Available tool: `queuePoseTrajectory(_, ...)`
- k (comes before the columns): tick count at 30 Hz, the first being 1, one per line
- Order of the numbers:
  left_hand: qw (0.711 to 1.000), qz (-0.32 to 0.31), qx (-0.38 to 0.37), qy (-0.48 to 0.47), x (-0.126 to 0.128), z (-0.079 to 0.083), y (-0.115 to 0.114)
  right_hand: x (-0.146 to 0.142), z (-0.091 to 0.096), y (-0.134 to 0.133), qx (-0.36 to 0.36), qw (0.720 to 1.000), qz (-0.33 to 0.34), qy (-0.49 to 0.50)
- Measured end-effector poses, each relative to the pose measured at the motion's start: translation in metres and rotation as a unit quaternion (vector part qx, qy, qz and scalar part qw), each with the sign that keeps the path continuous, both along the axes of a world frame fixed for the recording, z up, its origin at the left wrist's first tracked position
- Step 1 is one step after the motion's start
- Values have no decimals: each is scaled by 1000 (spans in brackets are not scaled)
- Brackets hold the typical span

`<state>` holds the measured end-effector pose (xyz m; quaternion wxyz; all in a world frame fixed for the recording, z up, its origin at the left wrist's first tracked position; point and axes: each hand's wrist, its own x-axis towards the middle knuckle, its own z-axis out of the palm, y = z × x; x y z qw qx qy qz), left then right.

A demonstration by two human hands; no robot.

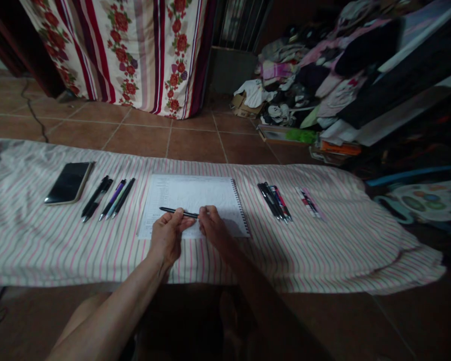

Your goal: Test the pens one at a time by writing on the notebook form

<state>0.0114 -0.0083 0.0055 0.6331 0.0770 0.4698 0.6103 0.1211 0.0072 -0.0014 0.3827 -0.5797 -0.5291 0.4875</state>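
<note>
Hands [166,236] [214,226] hold a pen [190,214] (one end hidden) over a notebook [199,191], writing illegible

- Left hand [167,236]: thumb [179,213] pressed down in a pinch, fingers [187,224] pointing inward.
- Right hand [213,226]: fingers curled in a grip — just beside the left.
- Left forearm [130,296], right forearm [261,278]: bare, converging forward — the right one darker in shadow.

Dimly lit brown floor tiles [195,143] stretch beneath a floral curtain [141,55]; right of it clothes [315,75] lie heaped, left a dark cable [32,107].
</note>
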Motion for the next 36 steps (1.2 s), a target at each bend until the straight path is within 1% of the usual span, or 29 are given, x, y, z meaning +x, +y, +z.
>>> queuePoseTrajectory(3, 1000, 14, -22, -6, 1, 1, 4, -2, -4, 2, 71, 992, -37, -96)
queuePoseTrajectory(5, 999, 20, -33, -13, 0, 2, 6, -1, -4, 1, 129, 984, -30, -119)
queuePoseTrajectory(6, 999, 21, -37, -16, 0, 2, 7, 0, -3, 1, 142, 983, -21, -113)
queuePoseTrajectory(8, 999, 17, -35, -20, -1, 2, 8, 3, -1, 0, 123, 990, -10, -75)
queuePoseTrajectory(10, 999, 12, -22, -22, -2, 1, 7, 5, 3, -1, 73, 997, -16, -15)
queuePoseTrajectory(12, 1000, 14, -13, -24, -2, 1, 6, 5, 7, -2, 31, 998, -27, 37)
queuePoseTrajectory(15, 999, 19, -13, -23, -2, 0, 4, 2, 12, -3, -9, 998, -27, 59)
queuePoseTrajectory(17, 1000, 21, -14, -15, -2, 1, 3, 1, 12, -2, -10, 999, -15, 44)
queuePoseTrajectory(20, 999, 38, -21, 5, -3, 1, 3, 1, 5, 1, 10, 1000, 10, 27)
queuePoseTrajectory(23, 999, 21, -13, 23, -4, 1, 4, 5, -3, 3, 26, 996, 27, 82)
queuePoseTrajectory(26, 1000, -14, 13, 23, -7, 0, 6, 10, -3, 3, 35, 991, 23, 126)
queuePoseTrajectory(28, 999, -30, 23, 12, -9, -1, 6, 12, 2, 1, 15, 991, 25, 132)
queuePoseTrajectory(31, 999, -40, 30, 6, -10, -2, 4, 12, 11, -1, -35, 991, 27, 127)
queuePoseTrajectory(33, 999, -41, 34, 11, -10, -2, 3, 12, 15, -1, -54, 994, 20, 92)
queuePoseTrajectory(36, 999, -31, 37, 23, -8, -1, 1, 11, 17, -2, -46, 999, 8, 3)
